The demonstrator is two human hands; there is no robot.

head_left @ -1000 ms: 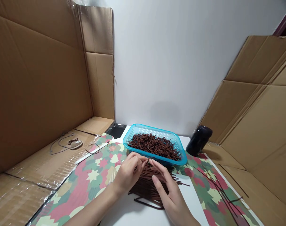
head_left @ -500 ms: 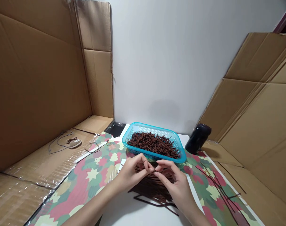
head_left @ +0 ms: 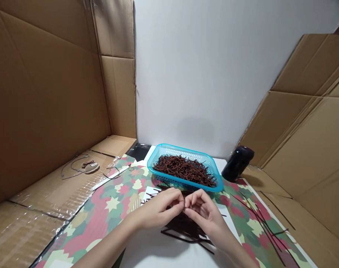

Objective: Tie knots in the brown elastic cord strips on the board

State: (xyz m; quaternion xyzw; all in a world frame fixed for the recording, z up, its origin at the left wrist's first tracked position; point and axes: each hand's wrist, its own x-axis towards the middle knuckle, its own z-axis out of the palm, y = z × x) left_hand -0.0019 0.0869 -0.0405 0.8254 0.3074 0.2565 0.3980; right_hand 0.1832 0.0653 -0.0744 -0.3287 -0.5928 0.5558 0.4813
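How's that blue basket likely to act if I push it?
The blue basket itself is probably light for its size, given its perforated walls. Its wide, shallow shape suggests sliding rather than tipping. The loose brown pieces heaped inside might shift with a sharp push.

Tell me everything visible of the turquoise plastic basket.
The turquoise, plastic-looking basket is rectangular, with rounded corners, a smooth rim and perforated sides. It stands upright, slightly angled, before the white wall, its right end nearer the camera. A tangled heap of short brown strands fills much of it. The left hand and right hand appear not to touch it; its underside is hidden.
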